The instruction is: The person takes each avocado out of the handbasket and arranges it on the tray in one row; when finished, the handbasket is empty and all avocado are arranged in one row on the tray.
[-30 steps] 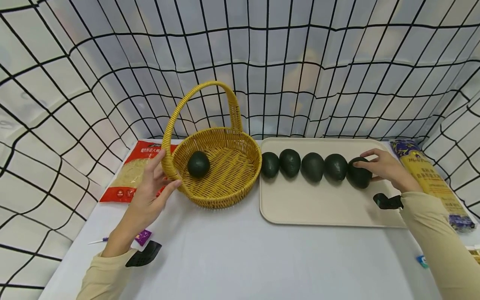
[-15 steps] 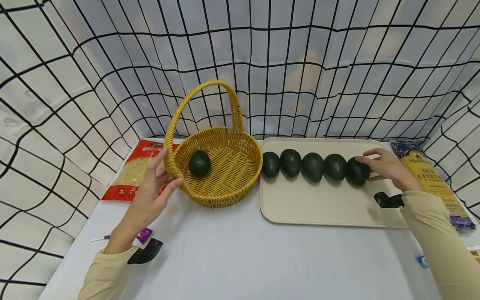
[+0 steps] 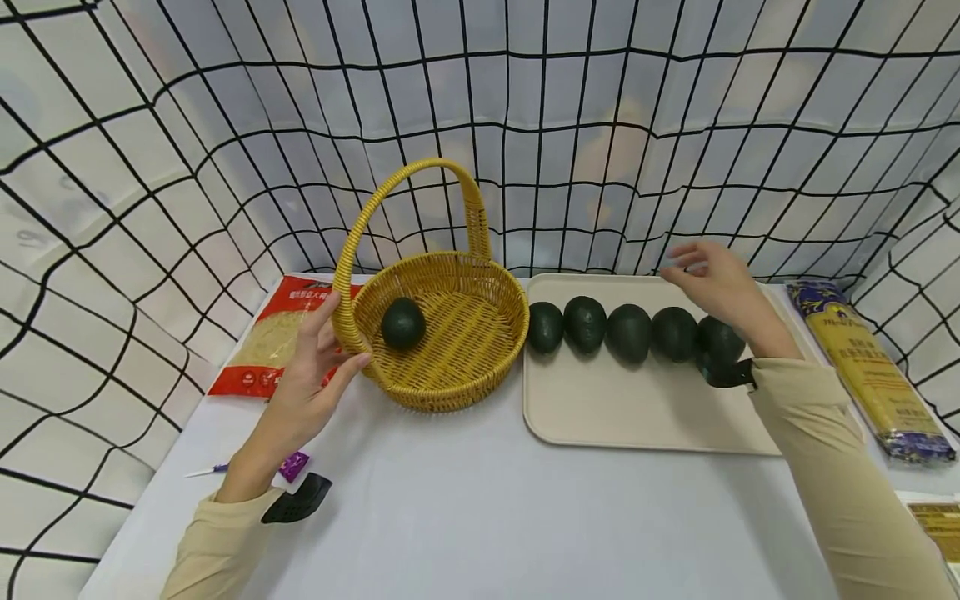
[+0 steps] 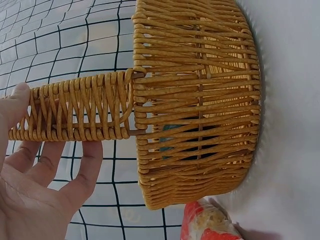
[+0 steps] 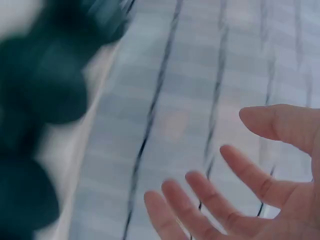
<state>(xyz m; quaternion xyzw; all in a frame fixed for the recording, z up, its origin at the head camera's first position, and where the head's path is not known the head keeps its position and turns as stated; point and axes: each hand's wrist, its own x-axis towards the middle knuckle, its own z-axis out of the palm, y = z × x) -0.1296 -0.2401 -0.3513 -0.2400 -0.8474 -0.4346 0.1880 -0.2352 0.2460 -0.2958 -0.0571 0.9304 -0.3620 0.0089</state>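
My left hand point(image 3: 309, 387) holds the yellow wicker basket point(image 3: 442, 402) low on its handle point(image 4: 75, 107); in the left wrist view the thumb lies on one side of the handle and the fingers on the other. One dark green avocado point(image 3: 403, 323) sits inside the basket, partly seen through the weave in the left wrist view. Several avocados point(image 3: 629, 333) stand in a row on the beige tray point(image 3: 645, 417). Above the tray's back right, my right hand point(image 3: 716, 283) is raised with nothing in it, fingers apart in the right wrist view. My right wrist partly covers the rightmost avocado point(image 3: 722, 337).
A red bag of pasta point(image 3: 262, 342) lies behind my left hand. To the right of the tray is a yellow and purple pasta packet point(image 3: 873, 375). A small purple packet point(image 3: 294, 465) lies by my left wrist. Black netting point(image 3: 540, 125) closes the back and sides.
My right hand has let go of the rightmost avocado and risen up and to the left. That avocado stands closer to its neighbour. My left hand stays on the basket handle.
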